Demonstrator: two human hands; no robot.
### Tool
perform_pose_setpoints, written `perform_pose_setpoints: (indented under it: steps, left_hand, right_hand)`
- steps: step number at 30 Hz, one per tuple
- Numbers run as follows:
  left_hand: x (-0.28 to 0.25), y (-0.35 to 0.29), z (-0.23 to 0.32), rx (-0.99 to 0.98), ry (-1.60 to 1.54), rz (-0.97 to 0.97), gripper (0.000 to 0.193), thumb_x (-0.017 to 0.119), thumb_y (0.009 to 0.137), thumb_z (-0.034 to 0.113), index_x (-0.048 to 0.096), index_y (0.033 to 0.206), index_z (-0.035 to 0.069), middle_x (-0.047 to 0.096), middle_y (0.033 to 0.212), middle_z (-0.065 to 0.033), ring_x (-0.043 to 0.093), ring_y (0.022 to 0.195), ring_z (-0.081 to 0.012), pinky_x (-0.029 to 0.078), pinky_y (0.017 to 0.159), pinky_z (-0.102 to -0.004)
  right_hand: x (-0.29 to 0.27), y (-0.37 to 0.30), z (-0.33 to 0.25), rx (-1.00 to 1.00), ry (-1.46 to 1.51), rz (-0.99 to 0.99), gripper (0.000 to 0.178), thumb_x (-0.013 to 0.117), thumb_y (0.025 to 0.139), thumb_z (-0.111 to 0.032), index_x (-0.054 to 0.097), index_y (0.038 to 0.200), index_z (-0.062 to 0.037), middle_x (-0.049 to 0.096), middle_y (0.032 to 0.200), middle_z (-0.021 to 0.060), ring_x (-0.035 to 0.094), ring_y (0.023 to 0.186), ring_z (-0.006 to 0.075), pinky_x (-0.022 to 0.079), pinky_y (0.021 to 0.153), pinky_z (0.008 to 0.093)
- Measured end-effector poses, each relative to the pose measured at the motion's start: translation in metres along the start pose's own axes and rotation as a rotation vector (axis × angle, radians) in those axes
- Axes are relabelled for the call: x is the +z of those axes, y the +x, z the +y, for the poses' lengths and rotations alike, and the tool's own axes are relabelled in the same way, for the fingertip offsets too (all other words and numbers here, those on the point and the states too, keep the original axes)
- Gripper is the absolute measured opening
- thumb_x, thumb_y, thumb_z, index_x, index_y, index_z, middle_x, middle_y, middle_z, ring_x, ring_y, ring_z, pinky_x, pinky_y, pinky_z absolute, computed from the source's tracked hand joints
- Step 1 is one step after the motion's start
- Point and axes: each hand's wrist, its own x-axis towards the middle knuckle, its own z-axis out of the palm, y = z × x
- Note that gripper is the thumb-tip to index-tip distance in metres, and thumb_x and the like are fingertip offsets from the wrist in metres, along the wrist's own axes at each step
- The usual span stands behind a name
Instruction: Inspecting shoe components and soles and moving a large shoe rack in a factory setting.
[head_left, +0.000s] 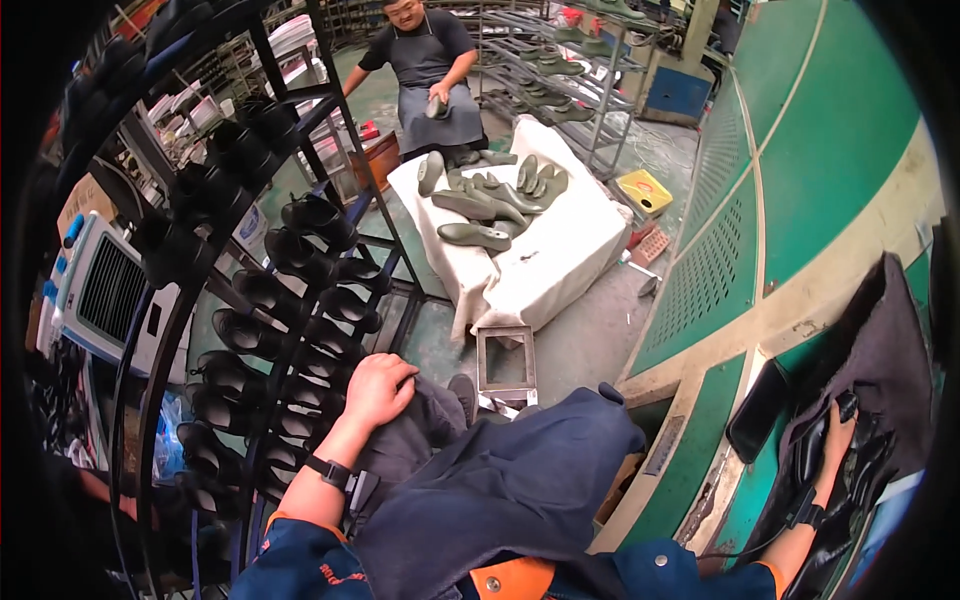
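Observation:
My left hand (380,390) rests on my grey trouser leg, its fingers curled in, with no object showing in it. Off to the far right, my right hand (836,436) reaches over a dark cloth (874,345). Its fingers close around a small black piece that looks like part of a shoe (848,405). Several glossy black shoes or shoe parts (862,472) lie heaped around that hand, partly hidden by it. A flat black panel (758,410) stands just left of this heap.
Black shoes (248,330) fill a dark metal rack (385,215) at my left. Ahead, olive-green shoes (475,234) lie on a cloth-covered table (560,265); behind it a person (425,75) in an apron holds one. A metal frame (506,360) stands near my feet. Green machine panels (700,275) line the right.

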Motion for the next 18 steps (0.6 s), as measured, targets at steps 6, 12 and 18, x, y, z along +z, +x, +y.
perform_pose_setpoints:
  steps: [6,12,18]
  left_hand:
    - [-0.006,-0.009,-0.015,-0.022,-0.014,0.029,0.017,0.066,0.083,0.016,0.074,0.094,0.008,0.067,0.087,-0.0096,0.065,0.094,-0.0313,0.049,0.092,-0.0435]
    - [-0.013,-0.012,-0.020,-0.055,-0.039,0.047,0.017,0.066,0.082,0.016,0.074,0.094,0.007,0.067,0.087,-0.0097,0.066,0.095,-0.0311,0.049,0.092,-0.0431]
    - [-0.011,-0.012,-0.025,-0.064,-0.042,0.015,0.019,0.064,0.083,0.017,0.075,0.097,0.009,0.068,0.091,-0.0083,0.065,0.098,-0.0300,0.048,0.093,-0.0429]
  right_hand:
    - [0.001,0.004,0.003,0.019,0.074,-0.028,0.055,0.069,0.095,-0.027,0.053,0.137,0.0055,0.061,0.132,0.0162,0.058,0.121,0.0261,0.039,0.109,0.0343]
    - [-0.002,0.001,0.001,0.032,0.068,-0.027,0.058,0.069,0.095,-0.027,0.052,0.138,0.0064,0.061,0.135,0.0165,0.057,0.123,0.0265,0.038,0.110,0.0342]
    - [-0.004,-0.006,-0.003,0.008,0.045,-0.029,0.057,0.067,0.096,-0.029,0.052,0.138,0.0058,0.060,0.136,0.0168,0.056,0.125,0.0264,0.038,0.109,0.0348]
